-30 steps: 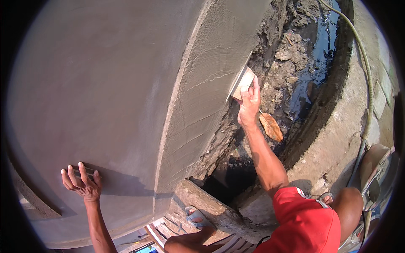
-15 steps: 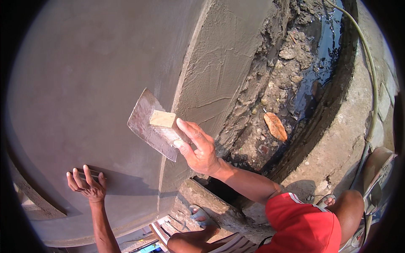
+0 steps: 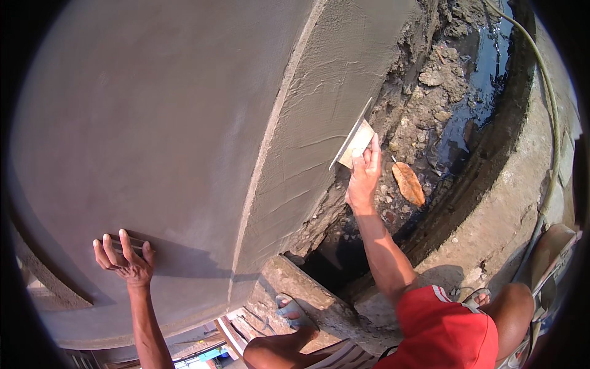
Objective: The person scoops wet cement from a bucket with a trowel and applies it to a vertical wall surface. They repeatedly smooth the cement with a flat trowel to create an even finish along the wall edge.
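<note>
My right hand [image 3: 364, 181] grips the pale block handle of a plastering trowel [image 3: 355, 144]. The trowel's thin plate is seen nearly edge-on, at the lower right edge of the rough plaster strip [image 3: 301, 141], close to the rubble. To the left, my left hand [image 3: 127, 261] is up against the smooth grey plastered wall [image 3: 160, 135], fingers bent over a thin greyish thing that mostly hides beneath them. Its kind cannot be made out. A raised pale ridge [image 3: 264, 144] parts the smooth wall from the strip.
Right of the strip runs a ditch with rubble [image 3: 433, 98], dark water [image 3: 470, 104] and a brown dry leaf [image 3: 409, 183]. A curved concrete edge [image 3: 491, 209] borders it, with a hose [image 3: 547, 104] along it. My sandalled foot [image 3: 294, 312] rests by a concrete ledge [image 3: 301, 286].
My right hand has carried the trowel right and upward, from the ridge to the strip's outer edge, turning its plate edge-on. The left hand stays almost where it was.
</note>
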Tool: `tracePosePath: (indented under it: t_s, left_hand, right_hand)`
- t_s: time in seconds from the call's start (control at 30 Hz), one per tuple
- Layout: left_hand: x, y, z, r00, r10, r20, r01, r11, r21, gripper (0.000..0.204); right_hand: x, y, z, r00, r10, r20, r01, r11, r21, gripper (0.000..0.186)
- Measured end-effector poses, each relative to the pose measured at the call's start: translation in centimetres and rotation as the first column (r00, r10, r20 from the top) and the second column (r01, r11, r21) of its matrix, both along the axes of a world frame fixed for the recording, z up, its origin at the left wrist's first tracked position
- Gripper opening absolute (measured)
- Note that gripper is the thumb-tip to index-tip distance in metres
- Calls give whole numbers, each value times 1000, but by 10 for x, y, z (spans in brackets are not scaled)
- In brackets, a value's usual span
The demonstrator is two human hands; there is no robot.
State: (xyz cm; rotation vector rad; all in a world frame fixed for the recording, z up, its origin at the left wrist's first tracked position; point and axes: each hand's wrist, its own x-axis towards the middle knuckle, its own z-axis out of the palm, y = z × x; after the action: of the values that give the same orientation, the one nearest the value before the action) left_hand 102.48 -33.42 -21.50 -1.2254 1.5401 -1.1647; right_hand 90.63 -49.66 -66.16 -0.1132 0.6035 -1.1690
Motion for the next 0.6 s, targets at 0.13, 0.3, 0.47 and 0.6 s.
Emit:
tracePosePath:
  t_s: [0.13,0.3,0.47,0.6]
  left_hand:
    - [0,1,1,1000,5,6,-5,1000,-3,50]
    - [-1,-2,0,1000,-1,7,2,1000,-7,50]
    - [3,-1,-1,1000,-12,6,12,1000,-11,50]
    - [0,5,2,1000,11,25,-10,1000,-14,50]
  right_hand:
    - [3,-5,47,994,-38,-98,13,971,-237,60]
    - [4,1,111,978,-57,-203,-35,905,-423,55]
    - [-17,21,137,981,196,-12,-160,762,-628,54]
    - [-39,19,105,863,232,448,-129,960,-248,61]
